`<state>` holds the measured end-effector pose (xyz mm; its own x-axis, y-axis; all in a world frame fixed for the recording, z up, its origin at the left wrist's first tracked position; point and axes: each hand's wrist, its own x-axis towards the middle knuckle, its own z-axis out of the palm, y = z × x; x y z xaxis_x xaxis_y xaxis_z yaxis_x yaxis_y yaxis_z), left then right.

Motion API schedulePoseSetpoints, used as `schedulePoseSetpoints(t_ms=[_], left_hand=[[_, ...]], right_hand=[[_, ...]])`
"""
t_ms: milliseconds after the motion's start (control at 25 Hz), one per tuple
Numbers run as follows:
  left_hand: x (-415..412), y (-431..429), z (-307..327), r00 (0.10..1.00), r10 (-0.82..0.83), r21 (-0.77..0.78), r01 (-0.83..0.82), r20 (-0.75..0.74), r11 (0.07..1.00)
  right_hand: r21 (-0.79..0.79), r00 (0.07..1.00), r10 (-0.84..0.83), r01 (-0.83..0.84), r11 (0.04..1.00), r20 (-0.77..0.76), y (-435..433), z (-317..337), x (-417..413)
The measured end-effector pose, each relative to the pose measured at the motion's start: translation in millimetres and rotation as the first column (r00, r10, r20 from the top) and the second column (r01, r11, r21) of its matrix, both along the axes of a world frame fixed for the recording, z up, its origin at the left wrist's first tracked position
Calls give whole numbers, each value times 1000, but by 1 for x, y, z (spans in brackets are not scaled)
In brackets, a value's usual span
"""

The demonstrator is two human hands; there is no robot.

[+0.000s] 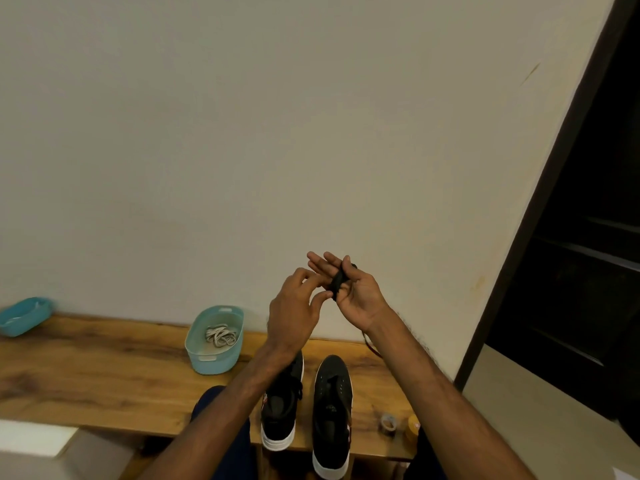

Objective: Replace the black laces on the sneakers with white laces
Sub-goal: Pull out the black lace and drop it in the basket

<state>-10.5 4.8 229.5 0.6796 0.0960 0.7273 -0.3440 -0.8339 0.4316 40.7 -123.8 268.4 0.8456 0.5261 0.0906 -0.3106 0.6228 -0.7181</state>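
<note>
In the centre of the frame, above the table, the right hand (358,292) lies palm up. Its fingers are straight and its thumb is folded over a small, soft bundle of black woven shoelace (338,282), clamping it against the palm. The left hand (294,308) has its fingers curled, and its thumb and fingertips meet at the bundle's lower end. Blur hides exactly how they grip.

Below the hands, two black fabric sneakers with thick white rubber soles stand side by side on the brown, grainy wooden table (86,379). The left sneaker (280,415) still carries black lacing. The right sneaker (330,407) shows bare eyelets and a perforated toe, and a small mark on its insole is too blurred to read.

Left of the shoes sits a pale teal oval plastic basket (207,362) holding a loose tangle of flat white laces (220,336). A second teal basket (24,315) lies at the left edge. In the lower right are a grey tape roll (389,424) and a yellow tape roll (412,427), whose printing cannot be made out.
</note>
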Motion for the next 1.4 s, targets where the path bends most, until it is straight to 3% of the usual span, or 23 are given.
schedulePoseSetpoints(t_ms=[240, 480, 600, 680, 760, 840, 960, 1040, 1160, 1320, 1400], left_hand=[[3, 1, 2, 1000, 14, -29, -14, -22, 999], [-10, 1, -15, 996, 52, -44, -55, -73, 998], [-10, 7, -23, 978, 27, -58, -40, -205, 997], [-3, 24, -22, 931, -84, -198, 13, -356, 980], [3, 40, -13, 869, -332, -445, 149, -368, 883], [-2, 33, -3, 762, -593, -669, 300, -261, 680], [-17, 5, 6, 556, -828, -937, 244, -74, 248], [-23, -2, 5, 471, -882, -972, 214, 17, 95], [-24, 2, 3, 464, -883, -938, 267, -75, 220], [-14, 11, -5, 568, -772, -805, 293, -287, 515], [-13, 21, -4, 632, -705, -763, 269, -321, 588]], right_hand=[[-106, 998, 55, -54, 993, 6, -1, 2, -4], [-128, 997, -52, 45, 991, -51, -2, 0, 3], [-237, 993, -65, 39, 971, -102, -1, -1, 2], [-300, 995, -37, 8, 954, -91, -3, 0, -1], [-339, 996, 68, -81, 937, -50, -8, 8, -6], [-377, 970, 242, -212, 901, 33, -11, 14, -12], [-378, 908, 413, -359, 854, 70, -10, 15, -14], [-405, 865, 492, -414, 815, 105, -15, 14, -12], [-451, 834, 538, -434, 780, 126, -23, 9, -10], [-413, 826, 560, -489, 768, 66, -30, 10, -6], [-494, 824, 557, -445, 747, 100, -36, 17, -1]])
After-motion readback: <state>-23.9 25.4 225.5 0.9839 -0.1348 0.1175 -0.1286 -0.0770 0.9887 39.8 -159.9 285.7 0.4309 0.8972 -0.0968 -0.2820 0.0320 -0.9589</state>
